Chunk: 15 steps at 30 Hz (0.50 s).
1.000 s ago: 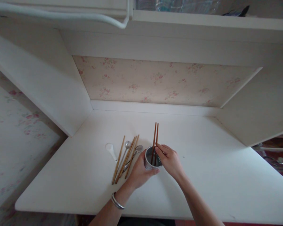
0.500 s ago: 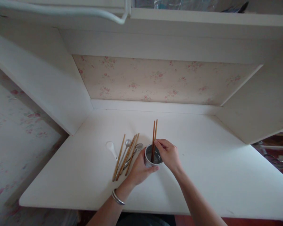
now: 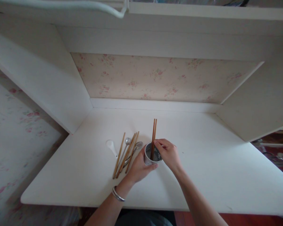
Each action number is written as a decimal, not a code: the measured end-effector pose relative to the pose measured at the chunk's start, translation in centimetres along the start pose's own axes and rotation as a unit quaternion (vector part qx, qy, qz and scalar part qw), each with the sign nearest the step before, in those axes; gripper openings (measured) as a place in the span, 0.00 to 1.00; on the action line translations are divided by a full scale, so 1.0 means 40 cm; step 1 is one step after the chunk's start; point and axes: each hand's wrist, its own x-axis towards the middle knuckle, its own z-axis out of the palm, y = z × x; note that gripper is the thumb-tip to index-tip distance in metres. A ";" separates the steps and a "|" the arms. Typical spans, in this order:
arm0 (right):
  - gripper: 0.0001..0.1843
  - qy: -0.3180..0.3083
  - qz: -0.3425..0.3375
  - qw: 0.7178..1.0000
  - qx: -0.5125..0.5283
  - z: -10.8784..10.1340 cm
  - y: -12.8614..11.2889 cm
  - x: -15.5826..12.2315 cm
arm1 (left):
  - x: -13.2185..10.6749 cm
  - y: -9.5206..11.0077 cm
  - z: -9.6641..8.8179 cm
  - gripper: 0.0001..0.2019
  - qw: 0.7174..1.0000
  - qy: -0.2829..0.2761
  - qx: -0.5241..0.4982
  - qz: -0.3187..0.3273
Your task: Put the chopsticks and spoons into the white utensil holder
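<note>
My left hand is wrapped round a grey utensil holder with small holes inside, tilted a little toward me. With its thumb and fingers, my right hand pinches two brown chopsticks, whose lower ends are down inside the holder. To the left of my left hand lie several loose wooden chopsticks side by side. Among them are a round-bowled metal spoon and another metal spoon, partly covered by the chopsticks. A white soup spoon rests at the far left of this group.
All of this is on a white desk with a rounded front left corner. Side panels and a floral back wall enclose it. Overhead runs a shelf, with a white bar at the upper left.
The two chopsticks in my right hand stand slightly closer together at their tops. Both hands and the holder stay almost in place; the whole view has shifted slightly.
</note>
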 end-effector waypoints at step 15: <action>0.16 -0.017 -0.001 1.000 -0.005 -0.006 0.006 0.001 | 0.001 0.006 -0.002 0.38 1.000 -0.004 0.002 -0.018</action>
